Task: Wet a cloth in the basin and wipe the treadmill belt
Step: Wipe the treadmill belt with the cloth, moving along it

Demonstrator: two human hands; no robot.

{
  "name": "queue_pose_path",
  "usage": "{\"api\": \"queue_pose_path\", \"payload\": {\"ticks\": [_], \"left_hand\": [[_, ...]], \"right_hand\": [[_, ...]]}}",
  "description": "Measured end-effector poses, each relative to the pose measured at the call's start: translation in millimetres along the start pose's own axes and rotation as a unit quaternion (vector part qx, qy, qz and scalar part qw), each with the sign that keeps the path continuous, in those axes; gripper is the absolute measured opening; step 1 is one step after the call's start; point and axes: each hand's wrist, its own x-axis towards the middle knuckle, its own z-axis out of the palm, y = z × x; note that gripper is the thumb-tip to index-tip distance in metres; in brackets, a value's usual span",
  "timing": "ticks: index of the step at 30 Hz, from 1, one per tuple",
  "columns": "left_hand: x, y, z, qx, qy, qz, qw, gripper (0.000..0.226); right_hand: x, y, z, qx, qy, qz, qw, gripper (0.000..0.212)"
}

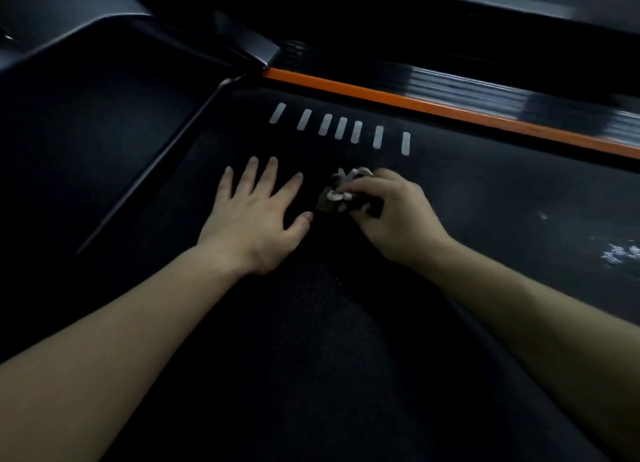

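Observation:
The black treadmill belt (pixel 346 323) fills most of the dim head view. My left hand (pixel 258 215) lies flat on the belt with its fingers spread. Just to its right, my right hand (pixel 394 212) grips a crumpled dark and white cloth (pixel 337 193) and holds it against the belt. The cloth bunches out past my fingertips, close to my left thumb. Several white dashes (pixel 341 128) are printed on the belt just beyond both hands. No basin is in view.
An orange strip (pixel 450 109) and a ribbed side rail (pixel 502 87) run along the belt's far edge. The dark motor cover (pixel 86 90) rises at the left. White scuff marks (pixel 620 253) show on the belt at the far right.

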Motion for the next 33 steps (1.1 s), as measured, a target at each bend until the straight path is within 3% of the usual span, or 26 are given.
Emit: {"api": "queue_pose_path", "payload": {"ticks": [2,6,12,14,17,24,29,33], "left_hand": [[-1,-1,0,-0.001,0.003,-0.001,1.000,0.077],[0,1,1,-0.008,0.006,-0.003,1.000,0.076],[-1,-1,-1,-0.004,-0.005,0.004,1.000,0.074],[-1,0,-2,-0.006,-0.002,0.000,1.000,0.073],[0,1,-1,-0.009,0.000,-0.007,1.000,0.067],[-20,-19,-4,-0.047,0.007,0.035,0.998,0.060],[-54,-21,3,-0.027,-0.012,0.009,1.000,0.068],[-52,-21,3,-0.022,-0.012,0.009,1.000,0.070]], "right_hand": [[6,13,-8,-0.045,0.009,-0.005,0.999,0.034],[29,35,-11,-0.035,0.125,0.143,0.981,0.027],[-30,-14,-3,-0.006,-0.019,-0.002,1.000,0.035],[-17,3,-10,-0.044,0.012,0.013,0.999,0.033],[0,11,-8,-0.044,0.096,0.113,0.988,0.027],[-63,-34,3,-0.006,-0.023,-0.008,1.000,0.035],[-37,-13,-4,-0.049,0.103,0.126,0.985,0.031],[-103,-74,22,0.018,-0.005,0.014,1.000,0.037]]}}
